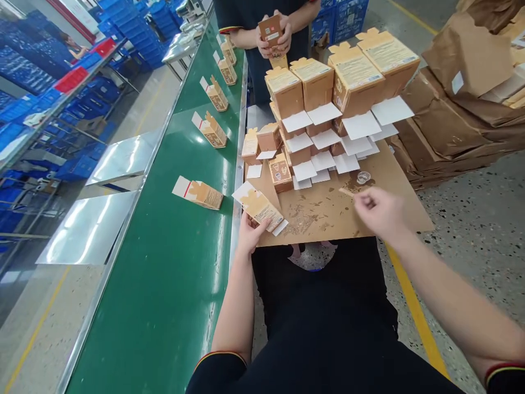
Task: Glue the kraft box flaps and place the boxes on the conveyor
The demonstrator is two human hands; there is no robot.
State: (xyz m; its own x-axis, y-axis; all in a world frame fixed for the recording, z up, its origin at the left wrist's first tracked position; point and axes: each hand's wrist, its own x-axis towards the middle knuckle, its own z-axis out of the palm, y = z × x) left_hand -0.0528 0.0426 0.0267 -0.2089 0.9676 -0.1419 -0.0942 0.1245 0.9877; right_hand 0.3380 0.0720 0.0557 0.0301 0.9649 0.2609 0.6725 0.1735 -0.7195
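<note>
Five small brown cartons lie spaced out along the green conveyor belt (164, 306) at the left, flaps open, the nearest carton (199, 192) just beside the belt's metal edge. Past the belt on the far left stand racks of blue crates (24, 82).

Right of the belt is a cardboard-covered surface (328, 213), its bare patch speckled with scraps. At its near left corner lies an open box (259, 206), white flap pointing up-left, half over the surface's edge. The left hand (250, 232) grasps this box from below, thumb on its near end, forearm running straight up from the body.

Behind it rises a stack of boxes (328, 104) with white flaps hanging toward the viewer, blocking the far half of the surface. A co-worker's hands (274, 35) hold another box above the stack.

In front of the stack sit a small clear cup (363, 177) and a thin stick (346, 191). The right hand (379, 210) hovers close by them, blurred, fingers curled loosely and holding nothing I can make out, arm reaching in from the lower right. Brown paper sacks (471, 93) are piled on the floor at far right.
</note>
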